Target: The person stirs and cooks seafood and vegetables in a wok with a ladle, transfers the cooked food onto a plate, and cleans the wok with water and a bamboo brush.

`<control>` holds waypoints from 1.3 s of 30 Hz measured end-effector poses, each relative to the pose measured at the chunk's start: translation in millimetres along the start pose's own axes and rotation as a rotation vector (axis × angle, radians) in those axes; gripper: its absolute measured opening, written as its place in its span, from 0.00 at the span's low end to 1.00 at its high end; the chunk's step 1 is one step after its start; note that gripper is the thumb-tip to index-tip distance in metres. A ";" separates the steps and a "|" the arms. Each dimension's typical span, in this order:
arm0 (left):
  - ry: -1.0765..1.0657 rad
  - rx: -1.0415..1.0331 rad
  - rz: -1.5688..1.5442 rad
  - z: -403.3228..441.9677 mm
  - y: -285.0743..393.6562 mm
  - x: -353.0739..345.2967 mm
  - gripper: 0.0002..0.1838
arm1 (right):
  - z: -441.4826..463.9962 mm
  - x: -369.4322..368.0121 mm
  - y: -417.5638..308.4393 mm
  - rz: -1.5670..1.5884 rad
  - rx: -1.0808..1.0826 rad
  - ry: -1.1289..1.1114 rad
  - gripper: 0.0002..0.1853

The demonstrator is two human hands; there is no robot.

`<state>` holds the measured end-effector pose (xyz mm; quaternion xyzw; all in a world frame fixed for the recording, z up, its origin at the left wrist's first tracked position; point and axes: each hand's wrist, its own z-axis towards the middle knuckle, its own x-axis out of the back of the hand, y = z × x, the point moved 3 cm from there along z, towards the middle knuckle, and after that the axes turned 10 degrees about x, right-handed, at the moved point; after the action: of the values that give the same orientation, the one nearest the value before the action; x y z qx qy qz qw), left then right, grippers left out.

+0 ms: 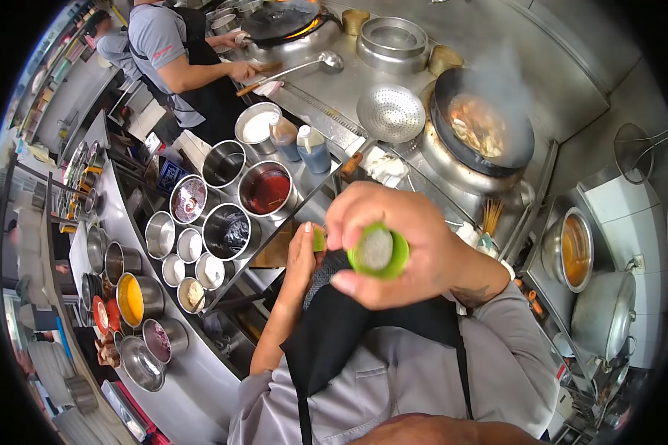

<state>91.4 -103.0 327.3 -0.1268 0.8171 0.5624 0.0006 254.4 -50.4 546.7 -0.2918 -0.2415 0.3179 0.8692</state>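
Close to the camera, my right hand [412,245] is closed around a small bright green cup [398,259]. Its round mouth faces me, and something whitish-grey shows inside. Lower and to the left, my left hand [301,252] has its fingers together around a small green piece [318,239], mostly hidden, whose kind I cannot make out. Beyond my right hand, a black wok [517,148] on the stove holds browned pieces of food [476,126] with orange bits, and steam rises from it.
Steel pots of sauce [269,191] and squeeze bottles [313,148] stand left of my hands. A perforated strainer [391,113] lies beside the wok. A long-handled ladle [330,62] rests farther back. Another person [171,63] works at a second wok [278,21] with flames.
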 end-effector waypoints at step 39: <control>-0.189 0.109 0.025 2.9 -15.8 -17.3 0.17 | 3.3 -28.9 -79.1 -0.393 0.455 0.093 0.18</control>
<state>111.1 -102.1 314.2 -0.0627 0.8443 0.5265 0.0775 265.3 -119.0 594.6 -0.0517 -0.1760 0.1761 0.9671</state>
